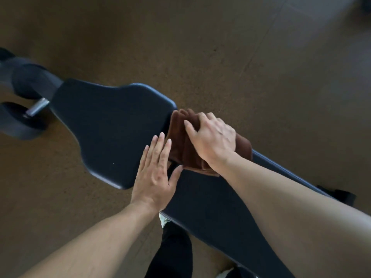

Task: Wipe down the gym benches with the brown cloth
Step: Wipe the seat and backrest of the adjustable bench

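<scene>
Brown cloth (186, 145), folded and bunched, lies on the black bench (104, 125) across the gap between its two pads; the right hand (212, 137) rests on top, fingers curled into the folds; the left hand (154, 173) lies flat beside it, fingers straight and together, thumb touching the cloth's edge; brown floor (180, 47) all round.

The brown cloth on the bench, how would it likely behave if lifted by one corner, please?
The brown folded terry cloth would probably flop open, since its layers lie loosely bunched under the right hand. It looks light. On the smooth black padded bench it likely slides easily.
</scene>
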